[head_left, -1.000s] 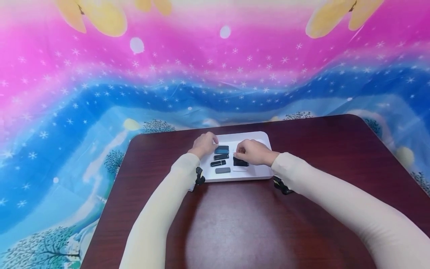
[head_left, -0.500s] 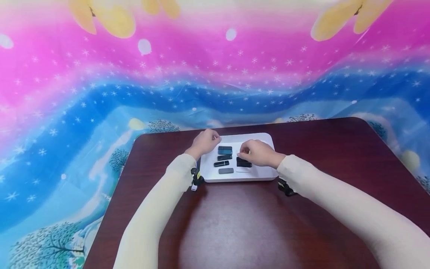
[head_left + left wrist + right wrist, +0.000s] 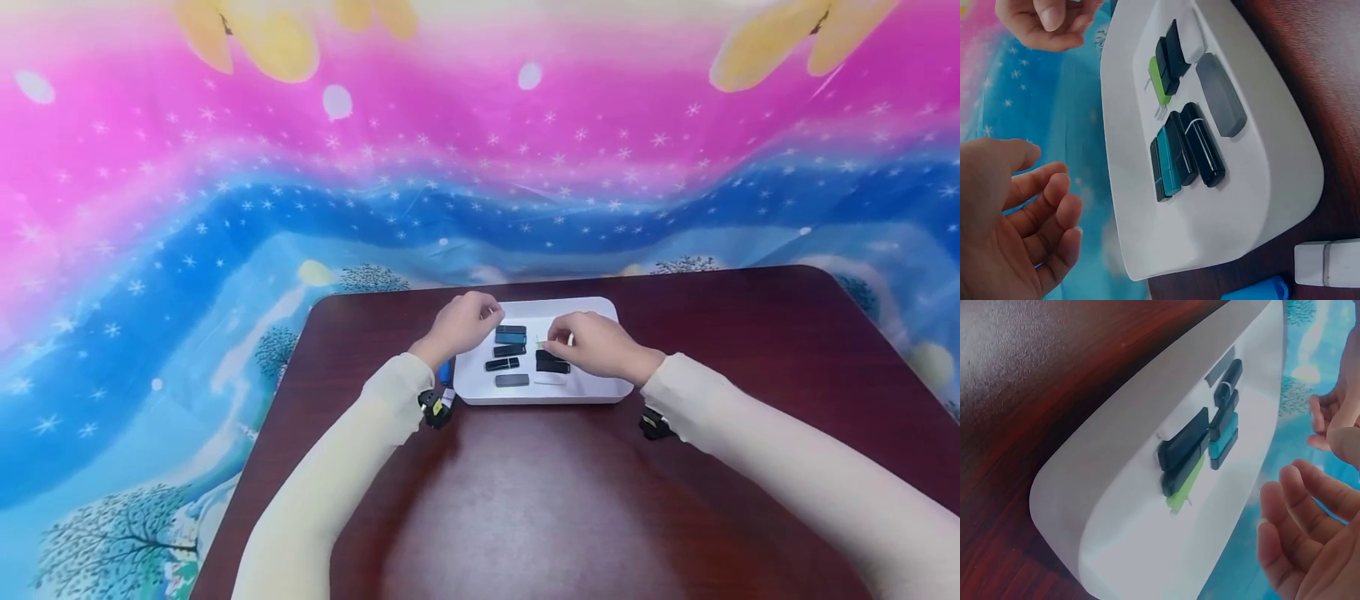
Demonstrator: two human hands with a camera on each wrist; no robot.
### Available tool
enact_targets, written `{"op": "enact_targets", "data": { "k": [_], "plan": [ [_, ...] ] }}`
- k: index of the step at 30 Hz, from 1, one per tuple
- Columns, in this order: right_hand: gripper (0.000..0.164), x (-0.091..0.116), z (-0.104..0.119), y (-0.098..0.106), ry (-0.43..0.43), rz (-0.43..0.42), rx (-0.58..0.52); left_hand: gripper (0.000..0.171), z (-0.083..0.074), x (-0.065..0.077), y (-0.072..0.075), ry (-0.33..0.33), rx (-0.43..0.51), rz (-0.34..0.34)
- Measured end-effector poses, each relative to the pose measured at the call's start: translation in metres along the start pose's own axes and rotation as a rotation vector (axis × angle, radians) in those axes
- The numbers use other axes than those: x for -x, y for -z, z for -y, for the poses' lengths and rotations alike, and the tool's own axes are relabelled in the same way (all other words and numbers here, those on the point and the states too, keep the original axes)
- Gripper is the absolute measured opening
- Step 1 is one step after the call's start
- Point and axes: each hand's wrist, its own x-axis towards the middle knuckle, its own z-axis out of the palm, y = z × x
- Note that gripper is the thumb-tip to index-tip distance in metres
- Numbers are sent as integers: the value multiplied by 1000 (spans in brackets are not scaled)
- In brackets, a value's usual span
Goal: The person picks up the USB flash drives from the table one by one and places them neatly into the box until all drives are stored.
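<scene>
A white tray holds several USB sticks in two rows. One row has a grey stick, a black stick with a silver band, another black one, a teal one and a dark one at its end. Black sticks, a green stick and a white stick make up the other. My left hand hovers over the tray's far left edge, fingers loosely curled around nothing. Above the right row is my right hand, also holding nothing, its fingers relaxed.
On the dark red wooden table, a blue stick and a white stick with a grey band lie left of the tray. A patterned cloth hangs behind the table.
My left hand has drawn slightly left, away from the sticks, and my right hand has shifted slightly right, uncovering the green stick. The head view has shifted a little.
</scene>
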Motion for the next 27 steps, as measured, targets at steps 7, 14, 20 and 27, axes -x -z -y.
{"op": "enact_targets", "data": {
  "k": [7,14,20,27],
  "plan": [
    [17,17,2,3,16,-19,-33,26,-6,16,2,-32,19,-11],
    [14,30,10,9,44,-28,-46,26,-10,34,2,-99,26,-10],
    [14,41,11,12,47,-40,-35,25,-14,44,1,-125,19,-3],
    [15,54,8,11,37,-61,-28,23,-20,55,1,-133,19,16]
  ]
}}
